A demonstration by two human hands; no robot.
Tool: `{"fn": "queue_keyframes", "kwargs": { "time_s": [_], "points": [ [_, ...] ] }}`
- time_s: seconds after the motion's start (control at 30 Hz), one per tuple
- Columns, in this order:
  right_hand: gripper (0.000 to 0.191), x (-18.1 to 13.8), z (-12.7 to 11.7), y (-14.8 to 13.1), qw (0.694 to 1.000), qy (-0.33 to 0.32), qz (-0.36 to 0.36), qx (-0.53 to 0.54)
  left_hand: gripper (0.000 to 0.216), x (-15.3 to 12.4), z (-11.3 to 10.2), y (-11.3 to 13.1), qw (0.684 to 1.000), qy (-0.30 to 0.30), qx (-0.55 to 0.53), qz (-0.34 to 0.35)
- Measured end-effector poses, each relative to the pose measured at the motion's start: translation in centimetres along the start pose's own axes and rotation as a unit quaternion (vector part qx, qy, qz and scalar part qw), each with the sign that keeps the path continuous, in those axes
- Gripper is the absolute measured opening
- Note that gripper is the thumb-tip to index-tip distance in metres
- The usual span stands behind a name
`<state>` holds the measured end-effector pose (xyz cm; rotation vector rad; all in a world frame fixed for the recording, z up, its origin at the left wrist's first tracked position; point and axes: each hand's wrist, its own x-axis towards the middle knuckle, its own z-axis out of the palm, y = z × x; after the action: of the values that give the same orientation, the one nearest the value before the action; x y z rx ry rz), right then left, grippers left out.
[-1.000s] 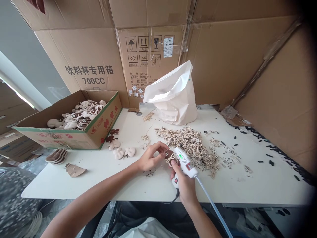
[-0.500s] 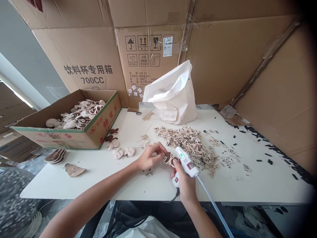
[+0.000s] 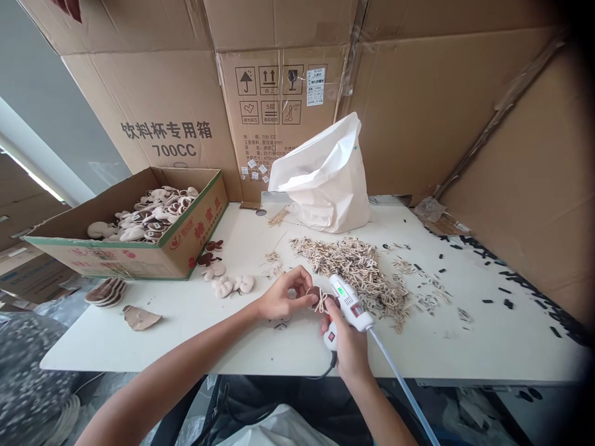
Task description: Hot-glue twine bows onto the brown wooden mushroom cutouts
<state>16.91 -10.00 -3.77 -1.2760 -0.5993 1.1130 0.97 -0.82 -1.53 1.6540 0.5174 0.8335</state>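
Flattened cardboard cartons line the back of the desk, and at the left an open carton of pale and brown padded shapes stands beside a few loose pale shapes. The left hand pinches a brown disc with a twine bow against the front of a white hot glue gun, which is gripped closed in the right hand; the step looks like gluing at the bow, calling for a steady hold. Further right lie a heap of tan twine bows and scattered black scraps.
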Motion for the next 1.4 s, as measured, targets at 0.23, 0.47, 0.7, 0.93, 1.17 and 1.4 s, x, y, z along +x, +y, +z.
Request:
{"fn": "queue_keyframes", "kwargs": {
  "time_s": [0.23,0.47,0.7,0.93,1.17,1.4],
  "points": [
    [0.044,-0.09,0.11,-0.22,1.000,0.001,0.000,-0.004,0.035,-0.12,0.06,0.16,0.999,-0.016,-0.032,-0.031],
    [0.046,-0.07,0.04,-0.19,1.000,0.001,0.003,-0.010,0.035,-0.13,-0.09,-0.01,0.998,-0.023,-0.038,-0.042],
    [0.046,-0.30,0.27,-0.31,0.999,0.035,0.021,0.018,0.036,-0.11,-0.17,-0.08,0.999,-0.005,0.013,-0.047],
    [0.046,0.01,-0.01,0.12,0.998,0.024,0.034,0.035,0.037,-0.05,0.07,0.55,0.998,-0.027,0.008,-0.052],
    [0.046,-0.07,0.11,-0.14,0.998,0.036,0.040,0.035,0.037,-0.06,0.21,0.69,0.997,-0.045,0.001,-0.069],
    [0.047,-0.49,0.48,-0.71,0.999,0.035,0.018,0.012,0.037,0.04,0.10,-0.06,0.997,-0.015,-0.020,-0.068]
  ]
}}
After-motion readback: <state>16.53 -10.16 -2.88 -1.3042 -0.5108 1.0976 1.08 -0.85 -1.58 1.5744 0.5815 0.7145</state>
